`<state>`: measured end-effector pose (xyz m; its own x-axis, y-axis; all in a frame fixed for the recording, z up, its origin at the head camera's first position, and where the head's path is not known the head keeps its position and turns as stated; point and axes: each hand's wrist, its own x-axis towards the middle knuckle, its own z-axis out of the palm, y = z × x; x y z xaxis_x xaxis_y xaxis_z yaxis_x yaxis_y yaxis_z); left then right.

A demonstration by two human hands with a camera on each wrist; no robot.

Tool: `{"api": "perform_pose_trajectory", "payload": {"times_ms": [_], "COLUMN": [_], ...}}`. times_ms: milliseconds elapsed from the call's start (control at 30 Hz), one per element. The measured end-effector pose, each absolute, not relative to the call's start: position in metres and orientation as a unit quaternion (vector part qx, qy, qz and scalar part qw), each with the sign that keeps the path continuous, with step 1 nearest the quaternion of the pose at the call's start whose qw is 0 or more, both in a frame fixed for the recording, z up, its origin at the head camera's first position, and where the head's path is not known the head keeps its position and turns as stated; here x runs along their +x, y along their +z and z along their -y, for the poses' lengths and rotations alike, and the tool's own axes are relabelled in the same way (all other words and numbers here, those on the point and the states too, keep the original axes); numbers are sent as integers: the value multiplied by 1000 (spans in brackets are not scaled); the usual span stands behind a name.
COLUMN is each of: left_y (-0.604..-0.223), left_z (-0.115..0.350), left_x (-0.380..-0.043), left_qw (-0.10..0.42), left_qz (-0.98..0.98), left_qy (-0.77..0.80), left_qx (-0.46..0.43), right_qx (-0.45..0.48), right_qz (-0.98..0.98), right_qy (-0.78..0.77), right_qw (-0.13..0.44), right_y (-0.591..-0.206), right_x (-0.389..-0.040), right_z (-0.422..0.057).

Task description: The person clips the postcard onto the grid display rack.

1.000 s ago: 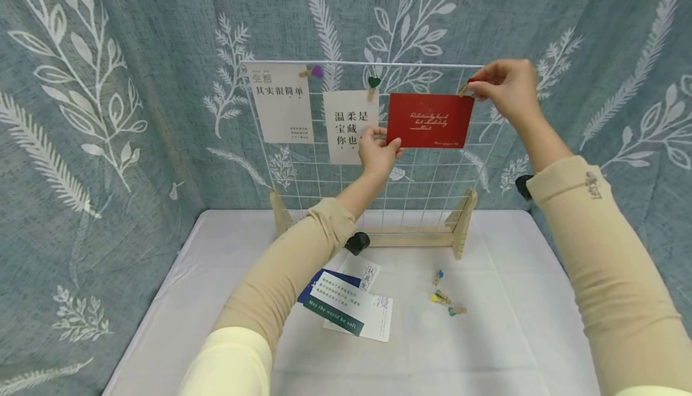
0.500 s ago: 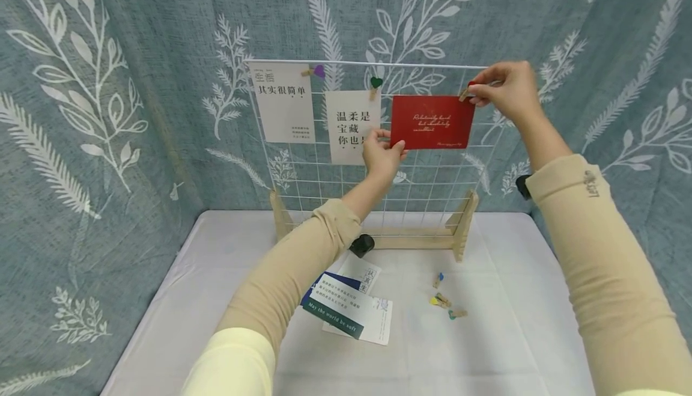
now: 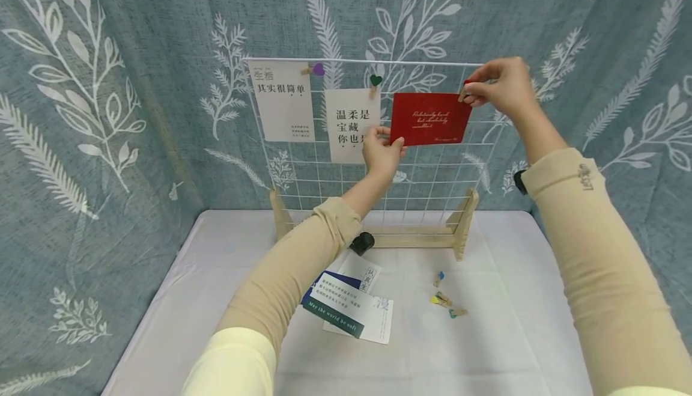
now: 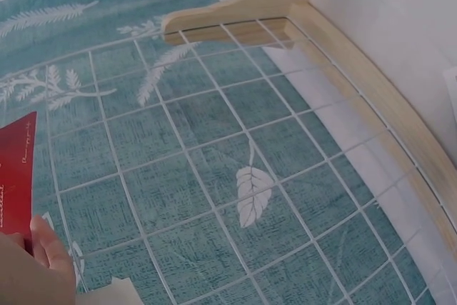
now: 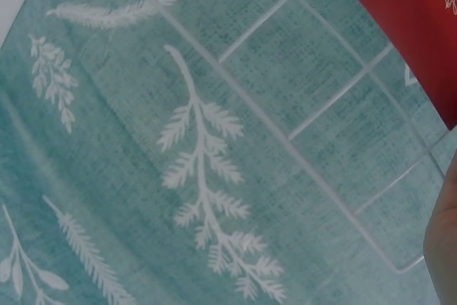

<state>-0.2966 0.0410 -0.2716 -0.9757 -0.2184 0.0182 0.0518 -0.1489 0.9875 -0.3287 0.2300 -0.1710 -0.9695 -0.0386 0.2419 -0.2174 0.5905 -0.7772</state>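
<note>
A red card (image 3: 432, 121) with white script is held against the upper right of a white wire grid (image 3: 427, 185). My left hand (image 3: 382, 151) pinches the card's lower left corner between thumb and fingers. At its upper right corner my right hand (image 3: 500, 88) pinches a small wooden clothespin (image 3: 462, 92) with a red end, mostly covered by the fingertips. Left of the red card hang two white cards: one (image 3: 281, 110) beside a purple-heart clothespin (image 3: 313, 70), the other (image 3: 346, 107) under a green-heart clothespin (image 3: 375, 83) and partly behind my left hand.
The grid stands in a wooden base (image 3: 416, 240) on a white-covered table (image 3: 443, 360). Several overlapping cards (image 3: 337, 306) lie in front. To their right are three loose clothespins (image 3: 442, 300). A patterned blue-green curtain (image 3: 162, 83) closes the back and sides.
Both hands stay on the red card and its clothespin. The card's lower edge has tilted up slightly at the right, and the card has shifted a little right in the view.
</note>
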Motion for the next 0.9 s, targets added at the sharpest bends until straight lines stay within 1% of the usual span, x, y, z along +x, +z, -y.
{"api": "perform_pose_trajectory", "payload": {"times_ms": [267,500,767,900], "left_y": [-273,-276,-274,-273], "left_z": [-41,-40,-38,-36], "left_x": [-295,-286,-270,-267], "left_qw": [100,111,56,41], "left_qz": [642,687,707,709], "left_qy": [-757,-717,-705,-704], "left_qx": [60,43,10,-11], "right_qx": [68,78,77,80], "right_qz": [890,888,877,867], "right_qy": [428,428,448,466], "right_qw": [140,149,155,159], "right_y": [-178,-180,-184,-186], "right_x": [-327,-324,-321,-319], "right_z": [-227,-226,-223,-220]}}
